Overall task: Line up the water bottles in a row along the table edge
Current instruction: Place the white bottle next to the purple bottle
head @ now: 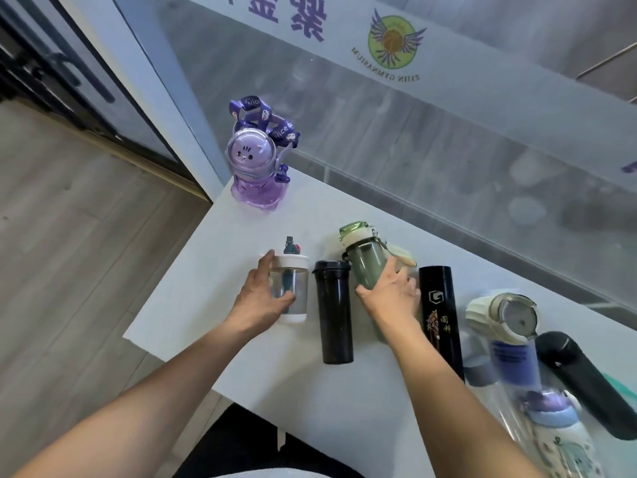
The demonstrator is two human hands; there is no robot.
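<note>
On the white table (213, 277) several bottles stand side by side. My left hand (256, 294) grips a clear bottle with a white lid (293, 270) at the left end. A dark smoky tumbler (335, 312) stands just right of it. My right hand (389, 291) wraps the green bottle with a cream collar (365, 257). Right of that stands a tall black flask with a G logo (439, 305). Farther right are a grey-lidded blue bottle (510, 326), a matte black flask (582, 377) and a pale printed bottle (558, 432), blurred. A purple cartoon bottle with a strap (256, 167) stands apart at the far corner.
The table's left edge (165, 298) drops to a wood floor. A frosted glass wall (448, 150) with a logo runs behind the table. A dark doorframe (69, 74) is at upper left. A dark seat or garment (241, 443) shows below the near edge.
</note>
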